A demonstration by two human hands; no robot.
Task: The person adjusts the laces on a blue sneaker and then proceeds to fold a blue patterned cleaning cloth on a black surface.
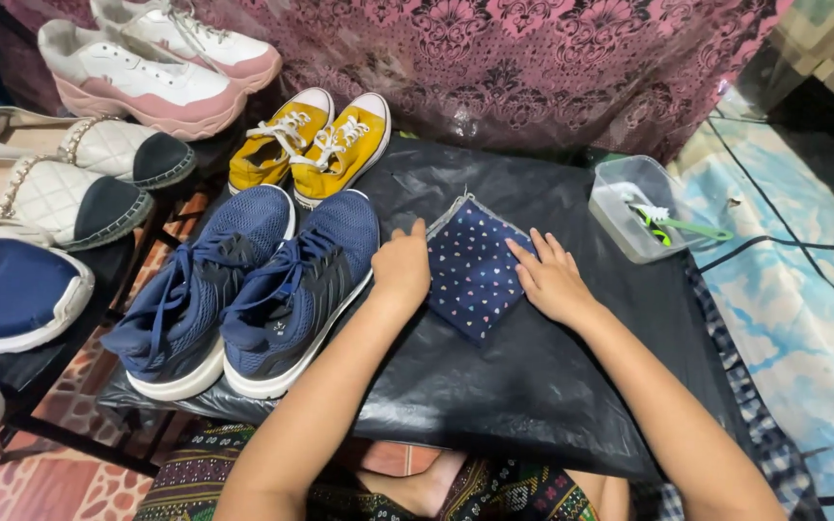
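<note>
Both hands are laid flat on a folded navy cloth (472,275) dotted with small pale spots, which is spread on a black plastic sheet (523,376) covering a low surface. On the cloth's left edge the left hand (402,265) is rested, fingers held together and pointed away from the body, nothing being gripped. On the cloth's right edge the right hand (550,278) is pressed, its fingers slightly spread and angled toward the upper left, likewise with nothing clasped. The cloth is thus kept between the two hands, touched by both, with its upper corner pointed toward the patterned maroon drape (533,58) at the back.

Just beside the left hand, a pair of navy sneakers (243,294) with white soles is set on the sheet, toes pointed away. Behind them a smaller pair of yellow canvas shoes (311,145) is placed. Farther left, white quilted shoes with black toes (69,174), pink-soled white sneakers (147,63) and a blue slip-on (12,294) are arranged. To the right of the right hand, well apart, a clear plastic tub (629,207) is seen at the sheet's corner, with a green-handled toothbrush (682,225) laid in it.
</note>
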